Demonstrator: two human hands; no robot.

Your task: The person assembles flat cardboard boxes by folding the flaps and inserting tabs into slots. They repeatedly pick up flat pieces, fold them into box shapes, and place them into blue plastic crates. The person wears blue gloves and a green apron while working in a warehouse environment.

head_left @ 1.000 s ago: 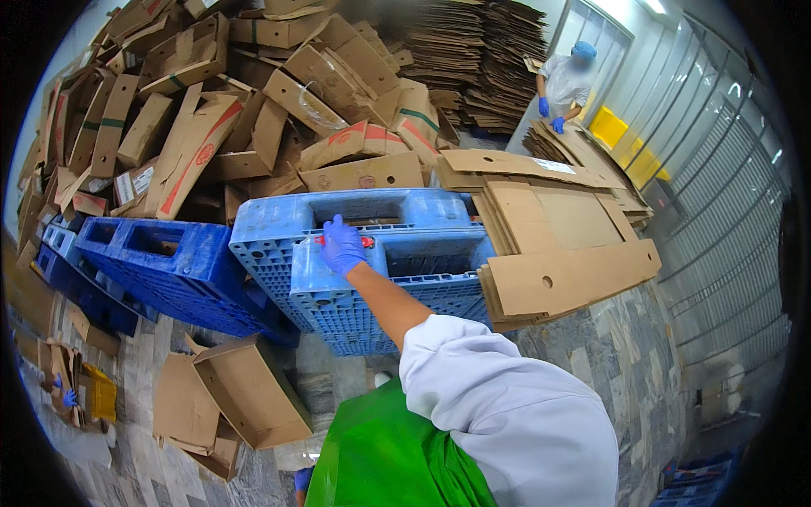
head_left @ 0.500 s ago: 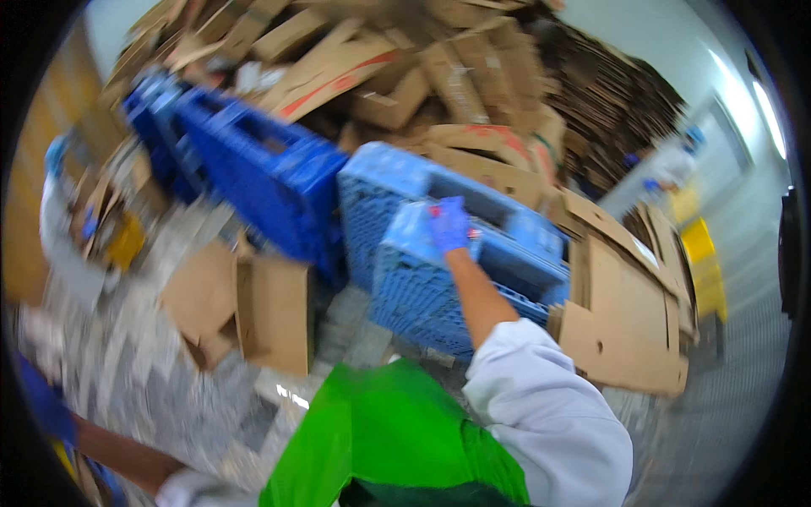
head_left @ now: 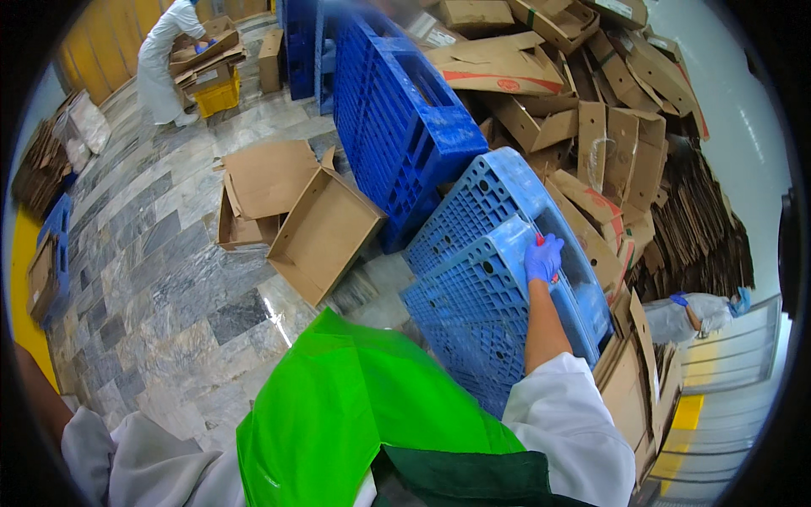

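My right hand (head_left: 543,258), in a purple glove, rests on the top edge of a light blue plastic pallet (head_left: 473,296) standing on its side. Its fingers are closed round a small red object (head_left: 555,277) that shows at both ends of the grip; its kind cannot be made out. Behind this pallet leans a second light blue pallet (head_left: 481,190). My left forearm (head_left: 38,393) comes in at the lower left, with the hand itself outside the picture.
Dark blue pallets (head_left: 397,110) stand beyond, beside a heap of cardboard boxes (head_left: 524,76). Open cartons (head_left: 325,232) lie on the tiled floor (head_left: 160,296). One person (head_left: 165,59) handles cardboard over a yellow crate (head_left: 218,95) at far left; another person (head_left: 688,313) is at right.
The view has swung left, bringing more floor and the far person into sight. My left hand has left the picture. My right hand stays at the light blue pallet with the red object.
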